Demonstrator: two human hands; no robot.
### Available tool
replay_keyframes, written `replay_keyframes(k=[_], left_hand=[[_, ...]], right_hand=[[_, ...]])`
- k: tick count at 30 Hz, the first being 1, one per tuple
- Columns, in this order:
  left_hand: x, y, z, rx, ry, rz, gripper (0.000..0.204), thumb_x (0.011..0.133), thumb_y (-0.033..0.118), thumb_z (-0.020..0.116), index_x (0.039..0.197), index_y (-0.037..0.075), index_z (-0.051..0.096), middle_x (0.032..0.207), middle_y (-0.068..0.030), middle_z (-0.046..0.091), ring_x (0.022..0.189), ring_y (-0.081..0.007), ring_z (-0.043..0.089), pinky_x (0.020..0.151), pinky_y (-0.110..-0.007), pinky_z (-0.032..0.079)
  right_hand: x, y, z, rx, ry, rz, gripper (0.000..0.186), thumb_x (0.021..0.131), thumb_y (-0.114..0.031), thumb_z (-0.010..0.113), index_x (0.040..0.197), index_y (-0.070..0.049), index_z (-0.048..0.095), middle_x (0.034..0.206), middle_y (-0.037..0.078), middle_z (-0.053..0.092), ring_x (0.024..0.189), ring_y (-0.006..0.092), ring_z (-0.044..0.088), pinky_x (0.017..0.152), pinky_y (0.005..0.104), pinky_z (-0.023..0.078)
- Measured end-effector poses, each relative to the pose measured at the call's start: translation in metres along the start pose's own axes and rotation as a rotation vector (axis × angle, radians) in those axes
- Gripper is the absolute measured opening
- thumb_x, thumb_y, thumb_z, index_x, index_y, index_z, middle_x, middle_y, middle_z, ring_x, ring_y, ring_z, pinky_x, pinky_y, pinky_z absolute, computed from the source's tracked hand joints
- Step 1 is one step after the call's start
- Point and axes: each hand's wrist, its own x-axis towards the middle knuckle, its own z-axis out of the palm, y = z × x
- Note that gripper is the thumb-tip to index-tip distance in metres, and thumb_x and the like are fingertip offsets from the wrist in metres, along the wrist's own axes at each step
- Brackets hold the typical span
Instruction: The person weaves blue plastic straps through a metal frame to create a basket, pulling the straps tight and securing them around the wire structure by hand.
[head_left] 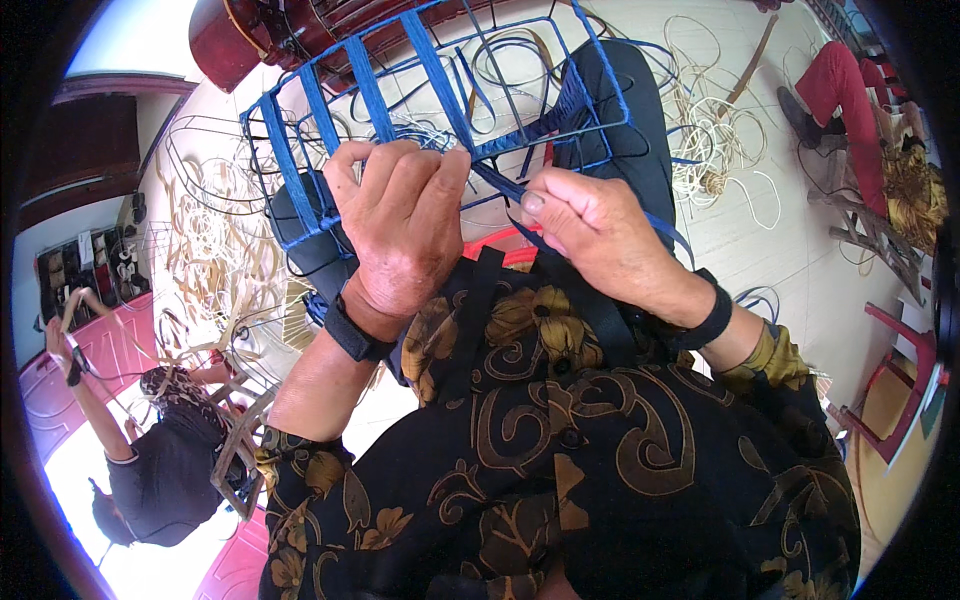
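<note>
A wire frame (468,98) with blue strips wound round its bars rests across my lap. Several broad blue bands run across its left half, while some thin dark rods on it are bare. My left hand (400,215) is closed over the frame's near side, its fingertips hidden behind the knuckles. Just right of it, my right hand (610,230) pinches a flat blue strip (497,182) between thumb and forefinger. The strip runs from the frame by my left fingertips into that pinch, and a loose end (672,238) curves out beyond the right hand.
Tangled pale strips (225,260) and coiled cord (710,150) lie on the floor at both sides. A dark red rounded object (225,45) stands ahead. At left a person in black (165,470) handles strips; another person's red-clad leg (845,110) shows at right, near a red stool (890,385).
</note>
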Motion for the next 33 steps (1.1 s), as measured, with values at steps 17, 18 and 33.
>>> replay_keyframes(k=[17, 18, 33], left_hand=[[-0.002, 0.007, 0.006, -0.033, 0.083, -0.108, 0.017, 0.075, 0.002, 0.078, 0.088, 0.004, 0.067, 0.086, -0.0071, 0.069, 0.092, -0.0256, 0.068, 0.090, -0.047, 0.046], [-0.001, 0.007, 0.006, -0.040, 0.083, -0.115, 0.017, 0.075, 0.003, 0.079, 0.087, 0.005, 0.067, 0.085, -0.0071, 0.068, 0.092, -0.0255, 0.068, 0.091, -0.047, 0.045], [-0.001, -0.002, 0.008, 0.007, 0.039, -0.040, 0.028, 0.074, 0.000, 0.074, 0.100, 0.009, 0.076, 0.091, -0.0053, 0.069, 0.095, -0.0227, 0.069, 0.093, -0.044, 0.046]], right_hand=[[0.017, -0.043, -0.010, 0.931, -0.121, 0.330, 0.023, 0.105, -0.024, 0.057, 0.095, -0.003, 0.060, 0.063, -0.005, 0.046, 0.055, 0.0065, 0.040, 0.054, 0.0223, 0.034], [0.020, -0.041, -0.010, 0.990, -0.124, 0.306, 0.022, 0.104, -0.023, 0.057, 0.096, -0.002, 0.060, 0.065, -0.003, 0.047, 0.058, 0.0080, 0.041, 0.054, 0.0236, 0.032], [0.048, -0.032, -0.019, 1.359, -0.095, 0.316, 0.024, 0.107, -0.015, 0.050, 0.106, 0.005, 0.063, 0.089, 0.010, 0.069, 0.076, 0.0203, 0.064, 0.082, 0.0362, 0.053]])
